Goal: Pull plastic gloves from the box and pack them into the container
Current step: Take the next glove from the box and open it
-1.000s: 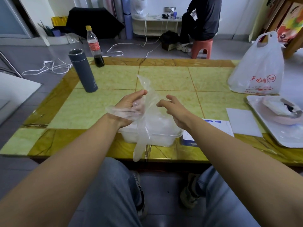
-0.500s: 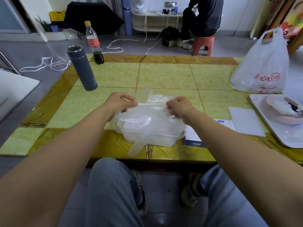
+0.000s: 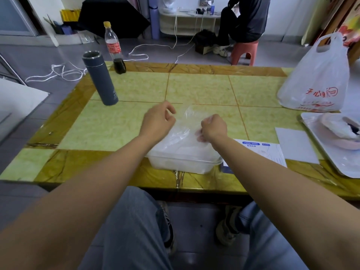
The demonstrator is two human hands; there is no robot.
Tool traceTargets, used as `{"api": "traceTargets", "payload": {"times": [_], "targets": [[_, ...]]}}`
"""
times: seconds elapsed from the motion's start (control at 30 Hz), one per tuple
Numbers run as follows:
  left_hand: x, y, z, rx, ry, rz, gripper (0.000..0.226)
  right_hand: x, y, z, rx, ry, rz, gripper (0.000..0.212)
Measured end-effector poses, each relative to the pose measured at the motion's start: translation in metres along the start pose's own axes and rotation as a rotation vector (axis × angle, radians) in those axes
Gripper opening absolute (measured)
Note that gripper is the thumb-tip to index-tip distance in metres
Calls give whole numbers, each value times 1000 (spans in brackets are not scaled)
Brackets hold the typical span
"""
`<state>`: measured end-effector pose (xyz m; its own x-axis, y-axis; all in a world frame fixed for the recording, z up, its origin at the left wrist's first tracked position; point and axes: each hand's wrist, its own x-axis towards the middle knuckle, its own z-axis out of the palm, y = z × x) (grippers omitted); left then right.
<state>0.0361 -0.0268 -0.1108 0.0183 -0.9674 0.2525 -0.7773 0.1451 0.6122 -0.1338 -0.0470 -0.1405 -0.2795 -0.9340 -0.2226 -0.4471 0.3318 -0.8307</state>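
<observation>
Both hands are over the near centre of the tabletop (image 3: 124, 123), above the container (image 3: 185, 160).

Left hand (image 3: 158, 118): fingers curled, pinching the left edge of the plastic glove (image 3: 187, 123).

Right hand (image 3: 214, 127): fingers curled, knuckles up, clamped on the right side of the same glove. The fingertips show faintly through the film.

Plastic glove: clear and crumpled, stretched between the two hands. Its lower part lies on the pale contents of the container.

Container: clear and rectangular, standing at the near edge of the tabletop. It holds further translucent material, and individual pieces cannot be told apart.

Box (image 3: 259, 152): flat, white with blue print, lying just right of the container and partly hidden by the right forearm.

Other items: a grey flask (image 3: 100, 78) stands upright at far left. A cola bottle (image 3: 114, 49) stands behind it at the far edge. A white plastic bag (image 3: 315, 78) sits at far right. A white tray (image 3: 331, 152) lies at the right edge, with a white card (image 3: 296, 145) beside it.

A person (image 3: 245, 22) sits on a red stool (image 3: 244, 53) beyond the tabletop.
</observation>
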Motion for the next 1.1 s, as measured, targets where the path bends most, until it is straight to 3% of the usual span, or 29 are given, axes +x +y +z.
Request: {"api": "traceTargets", "payload": {"times": [0.1,0.17,0.27,0.37,0.47,0.53,0.63,0.67,0.73,0.87,1.0,1.1], "targets": [[-2,-1,21,234,-402,-34,32,-3,0,6,-55,-6,-36,20],[-5,-6,32,337,-572,-110,53,-3,3,7,-103,-27,-73,19],[-4,-12,45,359,-689,-205,73,-1,6,0,-216,-41,-176,29],[2,-15,53,366,-773,-255,82,-1,-1,-9,-330,104,-410,39],[7,-19,61,344,-822,-280,84,-7,-19,-9,-259,151,-601,25],[8,-21,65,346,-838,-279,83,-9,-28,0,-206,-40,-493,12],[12,-21,69,331,-810,-315,68,-6,-25,18,-252,-502,-64,15],[13,-20,69,338,-759,-318,62,-4,-20,22,-263,-587,58,15],[18,-20,68,316,-708,-345,55,4,-8,28,-289,-621,199,14],[18,-23,69,247,-933,-502,67,20,15,31,-393,-696,371,22],[24,-27,71,313,-1017,-529,95,31,31,33,-450,-710,438,39],[27,-30,71,318,-1011,-551,92,35,30,35,-459,-732,455,47]]}}
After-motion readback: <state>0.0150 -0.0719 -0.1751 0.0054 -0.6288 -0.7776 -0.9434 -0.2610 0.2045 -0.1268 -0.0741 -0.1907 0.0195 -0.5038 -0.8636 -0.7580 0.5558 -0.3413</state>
